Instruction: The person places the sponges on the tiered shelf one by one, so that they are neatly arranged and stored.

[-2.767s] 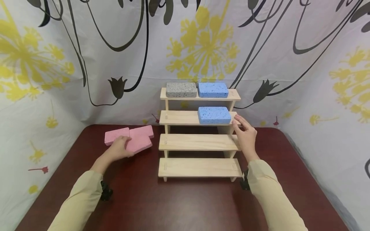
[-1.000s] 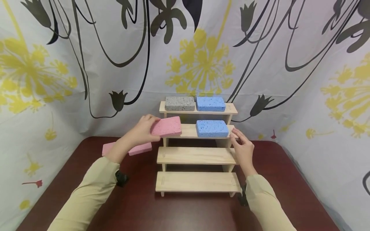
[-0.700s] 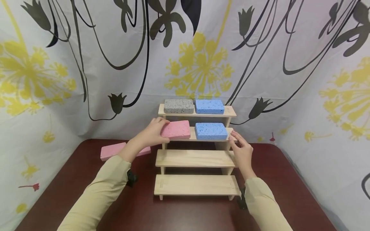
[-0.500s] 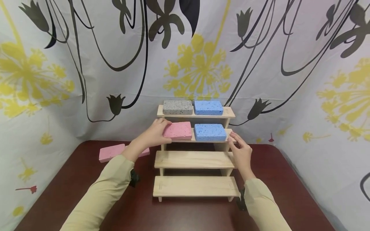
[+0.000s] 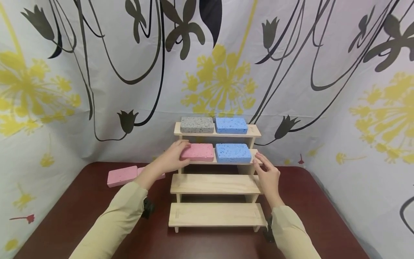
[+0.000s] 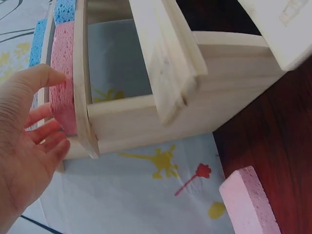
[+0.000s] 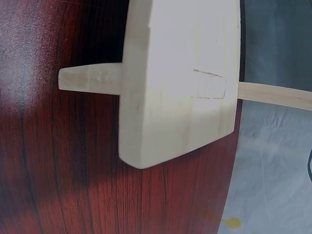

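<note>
My left hand (image 5: 171,157) is holding the left end of a pink sponge (image 5: 199,152), with my fingers by its back edge and my thumb by its front corner. The sponge is pink like candy and shaped like a little brick, longer than it is wide. It has soft, round corners and a flat top with tiny dark dots. From my left wrist, I can see that it is all bumpy, with lots of small holes. It lies flat on the second step from the top of a wooden stand (image 5: 213,182), over on the left side. Just beside it, on the right, is a blue sponge (image 5: 233,153) with dots and holes too. On the top step, I see a gray sponge (image 5: 196,125) on the left and another blue one (image 5: 231,125) on the right. My right hand (image 5: 269,176) is at the right end of the second step, with its fingers bent, but I cannot tell if it is pinching the wood or only resting there. Two more pink sponges (image 5: 122,176) lie on the dark red table (image 5: 213,244) left of the stand, and my left arm hides part of one.
</note>
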Available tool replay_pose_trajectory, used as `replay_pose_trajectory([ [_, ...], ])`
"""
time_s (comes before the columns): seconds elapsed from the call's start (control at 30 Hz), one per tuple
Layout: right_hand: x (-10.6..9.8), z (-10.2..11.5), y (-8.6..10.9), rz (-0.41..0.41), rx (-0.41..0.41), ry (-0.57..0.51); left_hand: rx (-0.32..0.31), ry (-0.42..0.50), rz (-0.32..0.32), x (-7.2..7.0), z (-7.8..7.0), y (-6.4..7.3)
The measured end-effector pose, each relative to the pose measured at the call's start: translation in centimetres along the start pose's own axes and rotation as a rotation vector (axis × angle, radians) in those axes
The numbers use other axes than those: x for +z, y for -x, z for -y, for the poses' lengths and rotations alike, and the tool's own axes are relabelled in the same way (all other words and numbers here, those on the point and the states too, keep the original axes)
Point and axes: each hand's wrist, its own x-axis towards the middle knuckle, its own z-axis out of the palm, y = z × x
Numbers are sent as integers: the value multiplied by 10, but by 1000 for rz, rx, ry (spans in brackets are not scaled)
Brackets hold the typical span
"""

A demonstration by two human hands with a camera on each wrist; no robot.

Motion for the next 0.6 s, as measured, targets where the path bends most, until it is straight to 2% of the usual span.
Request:
replay_pose_trajectory([
  [0.1, -1, 1, 1, 3, 16, -3, 29, 19, -70, 1, 8, 8],
  [0.17, -1, 1, 1, 16, 39, 15, 26, 38, -109, 0, 16, 15],
  [0.27, 0, 0, 0, 19, 62, 14, -21, 56, -146, -1, 31, 27],
  [0.37, 0, -1, 0, 22, 63, 20, -86, 36, -168, 0, 49, 40],
  [0.47, 0, -2, 1, 20, 53, 21, -160, 16, -163, 3, 70, 53],
  [0.6, 1, 0, 1, 14, 45, 33, -248, -9, -113, 11, 98, 71],
])
